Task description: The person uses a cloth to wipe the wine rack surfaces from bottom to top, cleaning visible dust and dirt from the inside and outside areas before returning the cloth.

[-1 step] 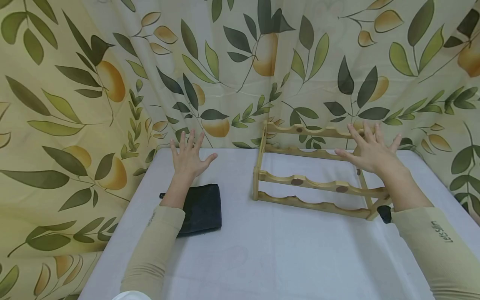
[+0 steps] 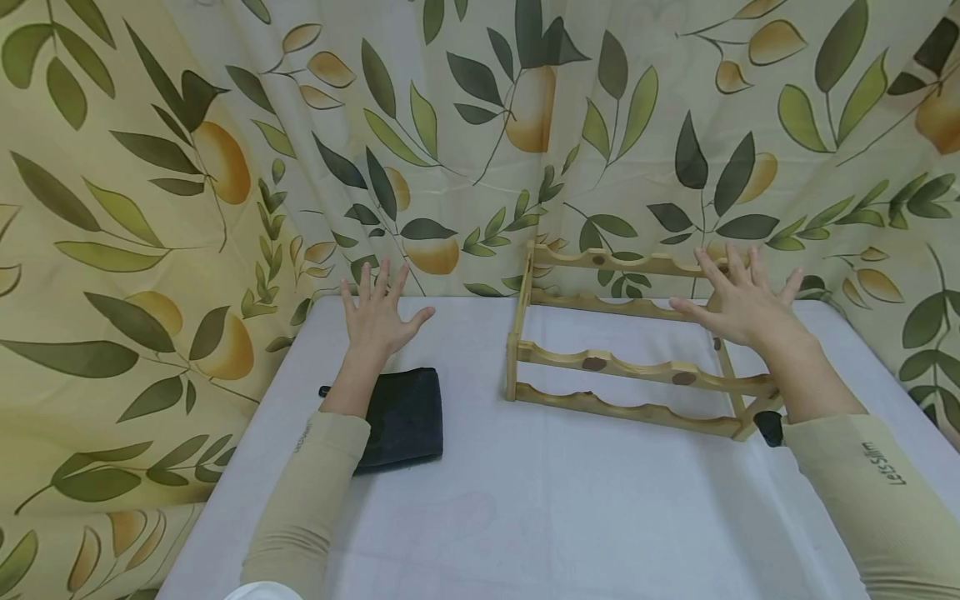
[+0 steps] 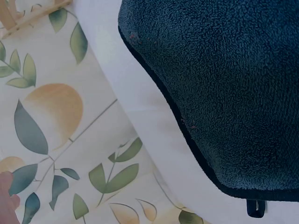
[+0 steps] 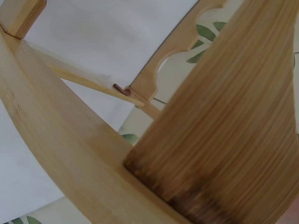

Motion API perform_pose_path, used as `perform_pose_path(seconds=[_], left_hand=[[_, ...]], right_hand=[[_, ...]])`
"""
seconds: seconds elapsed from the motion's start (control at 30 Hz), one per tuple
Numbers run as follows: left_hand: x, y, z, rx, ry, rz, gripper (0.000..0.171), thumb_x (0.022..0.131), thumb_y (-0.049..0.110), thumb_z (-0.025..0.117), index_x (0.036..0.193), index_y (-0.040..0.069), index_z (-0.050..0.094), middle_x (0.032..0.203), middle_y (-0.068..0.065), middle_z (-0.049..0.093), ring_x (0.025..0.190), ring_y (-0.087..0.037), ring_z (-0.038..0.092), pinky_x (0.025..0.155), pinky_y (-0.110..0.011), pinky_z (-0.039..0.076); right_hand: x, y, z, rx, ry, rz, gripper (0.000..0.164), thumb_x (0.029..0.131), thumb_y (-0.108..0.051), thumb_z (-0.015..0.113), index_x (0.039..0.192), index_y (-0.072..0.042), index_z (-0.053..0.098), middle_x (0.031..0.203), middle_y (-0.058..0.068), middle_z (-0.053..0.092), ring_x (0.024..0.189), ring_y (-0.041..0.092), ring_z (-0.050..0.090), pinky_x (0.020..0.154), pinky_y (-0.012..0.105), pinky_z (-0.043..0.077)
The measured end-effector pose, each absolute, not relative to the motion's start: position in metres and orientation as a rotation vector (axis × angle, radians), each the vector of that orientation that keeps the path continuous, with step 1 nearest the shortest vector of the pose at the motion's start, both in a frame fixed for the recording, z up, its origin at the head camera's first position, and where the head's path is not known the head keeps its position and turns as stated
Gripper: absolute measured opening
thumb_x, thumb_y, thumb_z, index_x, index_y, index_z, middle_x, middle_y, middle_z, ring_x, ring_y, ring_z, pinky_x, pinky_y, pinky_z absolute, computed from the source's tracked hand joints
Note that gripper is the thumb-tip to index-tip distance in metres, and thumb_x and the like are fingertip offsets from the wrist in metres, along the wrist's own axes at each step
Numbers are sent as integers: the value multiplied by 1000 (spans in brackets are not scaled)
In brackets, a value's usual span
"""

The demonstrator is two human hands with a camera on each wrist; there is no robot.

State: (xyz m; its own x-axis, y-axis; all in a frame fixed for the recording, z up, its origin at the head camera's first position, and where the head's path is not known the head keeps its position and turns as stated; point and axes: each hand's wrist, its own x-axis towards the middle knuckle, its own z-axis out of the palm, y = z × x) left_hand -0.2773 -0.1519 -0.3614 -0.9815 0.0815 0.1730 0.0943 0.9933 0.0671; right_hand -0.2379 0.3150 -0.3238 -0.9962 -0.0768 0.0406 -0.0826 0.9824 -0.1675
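Note:
Fingers spread, my left hand [image 2: 377,321] hovers past a dark folded cloth [image 2: 405,417], holding nothing. In the left wrist view the towel-like cloth [image 3: 224,93] shows a looped pile, a bound edge and a small hanging loop [image 3: 256,208]. My right hand [image 2: 742,304], also with fingers spread, is over the right end of a wooden rack [image 2: 637,367] with scalloped rails. That hand hides part of the rack's right side; whether it touches the wood I cannot tell. Close up in the right wrist view are the rack's wooden bars [image 4: 219,116], one with a dark brown patch.
A white-covered table [image 2: 480,517] lies under everything. Behind and to the left hangs a leaf-and-fruit patterned curtain [image 2: 480,192]. A small black object [image 2: 769,427] shows beside the right sleeve, at the rack's front right corner.

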Motion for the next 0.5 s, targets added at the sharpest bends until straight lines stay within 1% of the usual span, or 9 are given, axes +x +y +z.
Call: perform_pose_path(seconds=[0.27, 0.5], left_hand=[[-277, -152, -362, -125, -2968, -73, 85, 81, 73, 32, 147, 30, -1, 153, -2, -6, 138, -27, -13, 104, -54, -12], [-277, -152, -363, -136, -2969, -96, 84, 82, 72, 32, 146, 31, -2, 153, -1, -9, 138, -25, -16, 102, -52, -19]], right_hand=[[-235, 315, -323, 148, -3098, 303, 87, 85, -67, 34, 146, -23, -9, 145, 21, -24, 127, 43, -28, 80, 65, -30], [-235, 316, -324, 153, -3099, 297, 86, 85, -67, 34, 145, -25, -11, 145, 20, -24, 128, 44, -27, 79, 64, -31]])
